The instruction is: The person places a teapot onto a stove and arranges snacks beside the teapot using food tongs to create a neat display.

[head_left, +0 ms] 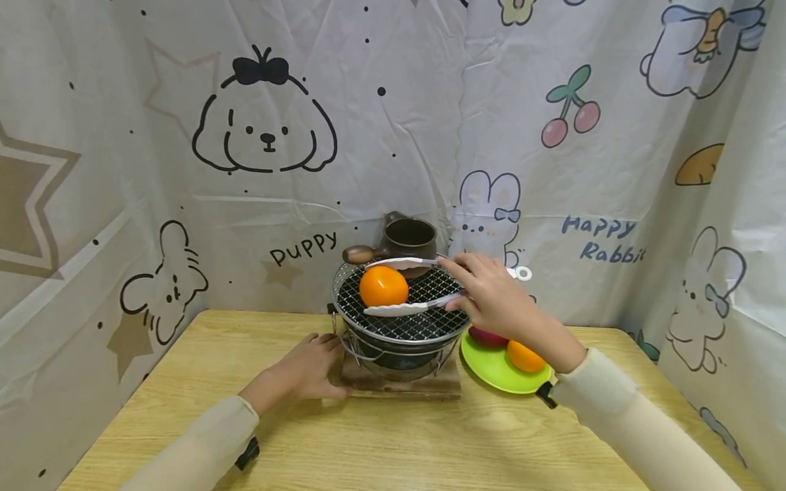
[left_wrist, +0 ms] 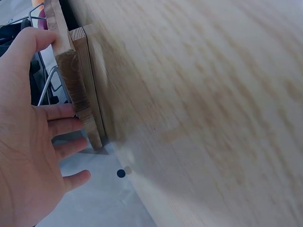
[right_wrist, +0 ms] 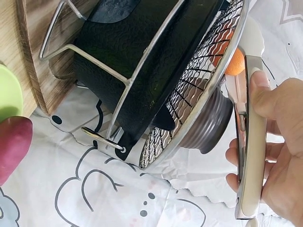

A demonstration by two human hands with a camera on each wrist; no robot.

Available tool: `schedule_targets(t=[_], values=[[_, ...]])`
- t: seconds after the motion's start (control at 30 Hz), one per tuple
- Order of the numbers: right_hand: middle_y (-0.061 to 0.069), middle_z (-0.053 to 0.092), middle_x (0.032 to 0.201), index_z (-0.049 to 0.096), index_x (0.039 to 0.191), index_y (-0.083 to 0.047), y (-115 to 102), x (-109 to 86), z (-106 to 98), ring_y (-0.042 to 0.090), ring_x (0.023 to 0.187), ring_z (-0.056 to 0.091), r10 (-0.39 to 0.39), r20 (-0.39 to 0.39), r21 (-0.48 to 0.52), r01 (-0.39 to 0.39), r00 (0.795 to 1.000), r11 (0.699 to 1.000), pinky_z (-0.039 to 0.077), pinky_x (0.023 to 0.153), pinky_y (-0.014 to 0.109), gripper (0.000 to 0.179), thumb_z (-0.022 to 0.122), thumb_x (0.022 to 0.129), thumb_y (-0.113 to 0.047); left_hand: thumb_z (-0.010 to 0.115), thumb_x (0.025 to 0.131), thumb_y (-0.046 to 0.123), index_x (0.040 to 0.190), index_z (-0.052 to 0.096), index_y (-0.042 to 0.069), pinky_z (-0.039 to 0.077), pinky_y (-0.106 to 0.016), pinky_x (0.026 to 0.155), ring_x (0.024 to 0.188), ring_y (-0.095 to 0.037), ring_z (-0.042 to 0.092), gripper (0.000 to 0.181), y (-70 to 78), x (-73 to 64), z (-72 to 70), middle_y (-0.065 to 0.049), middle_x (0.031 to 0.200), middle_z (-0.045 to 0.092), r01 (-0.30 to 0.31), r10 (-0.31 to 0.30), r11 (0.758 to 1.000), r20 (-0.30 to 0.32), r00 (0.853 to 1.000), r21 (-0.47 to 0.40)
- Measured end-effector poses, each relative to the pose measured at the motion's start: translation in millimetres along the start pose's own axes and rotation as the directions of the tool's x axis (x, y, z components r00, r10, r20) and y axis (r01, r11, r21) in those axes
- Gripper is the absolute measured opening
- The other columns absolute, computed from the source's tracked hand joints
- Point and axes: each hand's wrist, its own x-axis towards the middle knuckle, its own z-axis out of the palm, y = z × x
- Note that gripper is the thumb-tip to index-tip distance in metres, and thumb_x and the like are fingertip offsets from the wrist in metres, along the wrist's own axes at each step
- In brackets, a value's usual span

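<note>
My right hand (head_left: 494, 296) grips a pair of tongs (right_wrist: 255, 142) with pale tips. On the wire grill rack (head_left: 424, 327), an orange (head_left: 383, 286) lies between the two tips of the tongs. The rack tops a round black stove (right_wrist: 128, 61) with a wire frame, which stands on a wooden board (head_left: 405, 387). My left hand (head_left: 310, 368) is at the left side of this board. In the left wrist view its thumb and some fingertips touch the board's edge, and the fingers are spread and fairly straight.
A brown pot (head_left: 410, 235) with a wooden side handle stands at the rack's back. To the right, a green plate (head_left: 491, 375) bears another orange (head_left: 525, 356) and a dark pink item (head_left: 487, 337), partly hidden by my right arm. A printed curtain (head_left: 368, 136) hangs behind the table.
</note>
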Motion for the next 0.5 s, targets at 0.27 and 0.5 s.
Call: schedule_targets(t=[0.27,0.5], values=[[0.022,0.063,0.125,0.055,0.145,-0.005,-0.8,-1.2,1.9,0.038,0.113,0.059,-0.002,-0.021,0.001,0.002,1.0,1.0,0.049,0.094,0.055,0.07,0.079,0.084,-0.031,0.063,0.077,0.065,0.136,0.06,0.002,0.044,-0.059,0.107,0.127,-0.035,0.058,0.086,0.8,-0.1,-4.6,-0.016,0.137,0.063,-0.003,0.003,1.0,0.013,1.0,0.02],[0.021,0.062,0.126,0.054,0.146,-0.005,-1.5,-1.0,4.4,0.037,0.113,0.058,0.003,-0.011,0.005,-0.003,1.0,1.0,0.049,0.092,0.054,0.07,0.078,0.086,-0.032,0.063,0.077,0.063,0.13,0.062,0.003,0.047,-0.056,0.103,0.125,-0.035,0.059,0.08,0.2,0.0,-1.5,-0.015,0.135,0.063,0.002,-0.002,1.0,0.024,1.0,0.01]])
